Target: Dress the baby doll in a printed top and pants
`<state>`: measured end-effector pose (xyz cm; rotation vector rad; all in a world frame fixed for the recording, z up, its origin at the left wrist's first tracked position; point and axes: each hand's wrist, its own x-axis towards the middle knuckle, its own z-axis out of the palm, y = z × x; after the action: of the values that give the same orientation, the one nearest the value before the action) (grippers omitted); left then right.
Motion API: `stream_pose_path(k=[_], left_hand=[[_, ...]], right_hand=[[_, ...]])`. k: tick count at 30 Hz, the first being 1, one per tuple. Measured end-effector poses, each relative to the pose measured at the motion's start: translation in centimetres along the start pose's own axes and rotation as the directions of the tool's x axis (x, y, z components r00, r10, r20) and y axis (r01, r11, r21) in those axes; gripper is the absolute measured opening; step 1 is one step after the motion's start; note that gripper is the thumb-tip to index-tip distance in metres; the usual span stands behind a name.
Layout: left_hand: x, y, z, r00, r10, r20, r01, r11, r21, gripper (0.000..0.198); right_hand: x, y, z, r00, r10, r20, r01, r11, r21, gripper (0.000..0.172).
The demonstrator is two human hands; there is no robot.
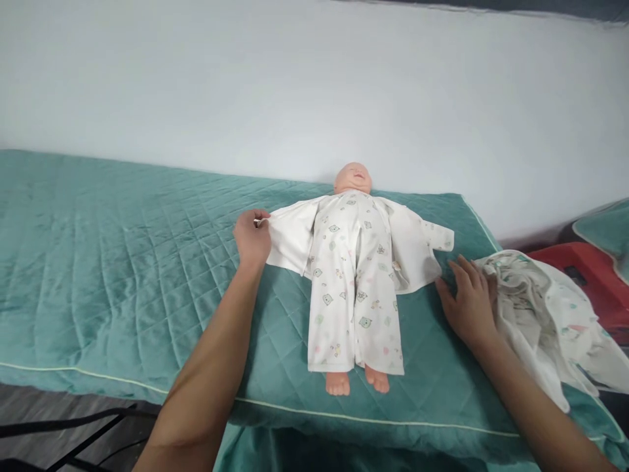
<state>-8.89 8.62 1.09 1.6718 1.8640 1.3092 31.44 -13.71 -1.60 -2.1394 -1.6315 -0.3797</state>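
Observation:
A baby doll (352, 177) lies face up on the green quilted bed cover, its feet toward me. White patterned baby trousers (334, 282) cover its legs and reach up over the chest. Under it, a white baby shirt (292, 236) is spread open to both sides. My left hand (253, 236) pinches the shirt's edge on the left, between thumb and fingers. My right hand (469, 298) rests on the cover with fingers spread, close to the shirt's right lower corner and beside a heap of white cloth; whether it touches the shirt is unclear.
The crumpled white printed clothes (535, 308) lie at the bed's right edge. Beyond that edge is a red object (574, 269). A white wall (295, 92) runs behind the bed cover (122, 262). Dark thin bars (83, 432) show at lower left.

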Motion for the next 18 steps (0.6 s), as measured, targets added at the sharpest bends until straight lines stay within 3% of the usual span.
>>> stream_pose_path(k=[4, 7, 10, 14, 18], left_hand=[[-0.9, 1.1, 0.1, 0.988, 0.155, 0.016, -0.154, 0.957, 0.245, 0.031], [-2.5, 4.3, 1.9, 0.917, 0.381, 0.113, -0.398, 0.871, 0.288, 0.033], [-3.2, 6.3, 4.3, 0.849, 0.464, 0.25, -0.521, 0.816, 0.252, 0.037], [-2.0, 5.3, 5.6, 0.855, 0.42, 0.303, -0.507, 0.8, 0.321, 0.042], [-0.4, 3.3, 4.9, 0.876, 0.382, 0.294, -0.463, 0.835, 0.296, 0.047]], right_hand=[[0.5, -4.9, -1.2, 0.996, -0.076, -0.048, 0.08, 0.994, 0.075, 0.041], [3.5, -9.5, -2.2, 0.978, -0.18, -0.108, 0.201, 0.948, 0.248, 0.04], [8.2, -14.8, -2.3, 0.945, -0.32, -0.068, 0.32, 0.859, 0.4, 0.042], [14.1, -21.6, -0.5, 0.84, -0.523, 0.144, 0.458, 0.826, 0.328, 0.042], [18.0, -26.0, 1.5, 0.781, -0.484, 0.395, 0.486, 0.868, 0.102, 0.036]])
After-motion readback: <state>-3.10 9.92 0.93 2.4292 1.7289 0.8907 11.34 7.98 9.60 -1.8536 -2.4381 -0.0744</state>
